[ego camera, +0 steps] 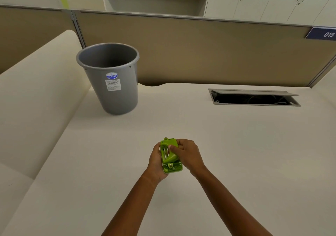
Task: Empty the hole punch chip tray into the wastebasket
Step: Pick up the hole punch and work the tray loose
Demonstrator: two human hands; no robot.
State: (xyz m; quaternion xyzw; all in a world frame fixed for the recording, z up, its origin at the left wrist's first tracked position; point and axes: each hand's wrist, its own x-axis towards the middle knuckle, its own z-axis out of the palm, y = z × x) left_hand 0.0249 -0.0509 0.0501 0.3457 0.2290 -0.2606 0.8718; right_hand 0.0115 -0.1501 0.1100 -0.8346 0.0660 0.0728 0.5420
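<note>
A small green hole punch (171,156) is held between both hands just above the cream desk, near its front middle. My left hand (156,160) cups it from the left and underneath. My right hand (188,155) grips it from the right, thumb pressed on the green lever. Metal parts show along its left side and at its near end. The chip tray under it is hidden. A grey plastic wastebasket (116,94) with a blue label stands upright on the desk at the far left, well beyond the hands; its inside looks dark.
The cream desk (236,154) meets a tan partition wall (200,54) at the back. An open cable hatch (254,98) is sunk into the desk at the far right. A raised cream ledge (36,99) runs along the left side.
</note>
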